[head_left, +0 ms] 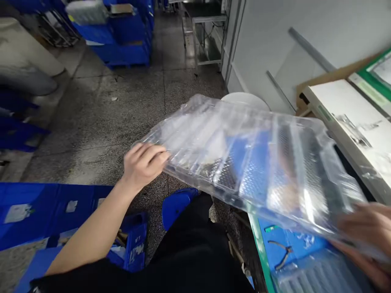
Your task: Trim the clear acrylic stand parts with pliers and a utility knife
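Both my hands hold a large clear plastic tray (220,142) with long parallel channels, tilted in the air in front of me. My left hand (145,162) is closed over its left edge. At the lower right corner my right hand (366,226) grips the tray and is smeared by motion. Through the clear plastic, blue and dark surfaces show. Below the tray's right part, a pair of pliers (286,255) lies on a blue mat (265,230), beside another clear channelled tray (317,272).
A workbench (345,99) with small loose parts runs along the right wall. Behind the held tray stands a white round bin (244,97). Blue crates (122,44) are stacked at the far left, more blue bins (39,207) at the lower left. A blue stool (175,207) is near my legs.
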`<state>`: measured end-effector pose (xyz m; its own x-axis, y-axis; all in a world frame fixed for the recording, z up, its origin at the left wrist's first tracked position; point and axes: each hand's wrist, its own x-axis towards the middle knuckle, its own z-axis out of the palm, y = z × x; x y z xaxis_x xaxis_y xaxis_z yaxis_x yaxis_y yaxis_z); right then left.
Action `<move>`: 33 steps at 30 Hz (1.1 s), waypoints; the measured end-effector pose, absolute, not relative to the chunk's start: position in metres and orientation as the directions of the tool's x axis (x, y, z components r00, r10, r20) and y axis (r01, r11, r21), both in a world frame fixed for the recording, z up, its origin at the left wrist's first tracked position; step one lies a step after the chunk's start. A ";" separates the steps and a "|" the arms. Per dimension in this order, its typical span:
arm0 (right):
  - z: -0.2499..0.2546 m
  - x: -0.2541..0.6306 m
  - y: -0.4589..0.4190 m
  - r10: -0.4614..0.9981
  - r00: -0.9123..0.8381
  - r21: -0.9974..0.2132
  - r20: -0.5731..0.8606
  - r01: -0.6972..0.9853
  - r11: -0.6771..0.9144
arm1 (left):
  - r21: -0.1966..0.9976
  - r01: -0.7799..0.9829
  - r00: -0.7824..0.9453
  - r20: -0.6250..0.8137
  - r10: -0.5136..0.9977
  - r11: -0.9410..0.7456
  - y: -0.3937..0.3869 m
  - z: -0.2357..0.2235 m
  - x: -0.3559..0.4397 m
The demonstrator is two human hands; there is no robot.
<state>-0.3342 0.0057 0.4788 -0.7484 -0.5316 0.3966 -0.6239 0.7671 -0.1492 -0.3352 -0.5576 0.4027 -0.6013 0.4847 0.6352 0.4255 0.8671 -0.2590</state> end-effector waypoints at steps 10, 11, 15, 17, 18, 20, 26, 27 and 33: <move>0.224 -0.652 -0.223 -0.815 -0.577 0.013 -0.054 -0.817 0.577 | 0.098 0.110 -0.994 -0.003 0.110 0.989 -0.678 0.182 -0.457; 0.197 -0.661 -0.232 -0.820 -0.567 0.006 -0.081 -0.823 0.568 | 0.118 0.100 -0.994 -0.029 0.104 0.988 -0.682 0.164 -0.469; 0.126 -0.668 -0.238 -0.828 -0.540 -0.029 -0.147 -0.835 0.550 | 0.183 0.066 -0.987 -0.129 0.091 0.981 -0.700 0.117 -0.484; 0.109 -0.672 -0.235 -0.823 -0.546 -0.039 -0.155 -0.829 0.557 | 0.205 0.055 -0.980 -0.174 0.092 0.977 -0.707 0.108 -0.480; 0.103 -0.676 -0.233 -0.819 -0.553 -0.043 -0.153 -0.824 0.565 | 0.210 0.048 -0.977 -0.193 0.090 0.977 -0.709 0.105 -0.479; 0.096 -0.690 -0.232 -0.803 -0.578 -0.046 -0.142 -0.807 0.589 | 0.209 0.032 -0.973 -0.219 0.079 0.977 -0.709 0.101 -0.480; 0.084 -0.722 -0.230 -0.761 -0.634 -0.069 -0.136 -0.761 0.645 | 0.223 0.007 -0.967 -0.248 0.063 0.975 -0.702 0.090 -0.499; 0.082 -0.720 -0.229 -0.758 -0.636 -0.075 -0.142 -0.757 0.649 | 0.229 0.004 -0.965 -0.254 0.064 0.973 -0.703 0.090 -0.502; 0.073 -0.707 -0.228 -0.735 -0.659 -0.103 -0.160 -0.730 0.676 | 0.268 0.004 -0.955 -0.286 0.083 0.963 -0.715 0.089 -0.511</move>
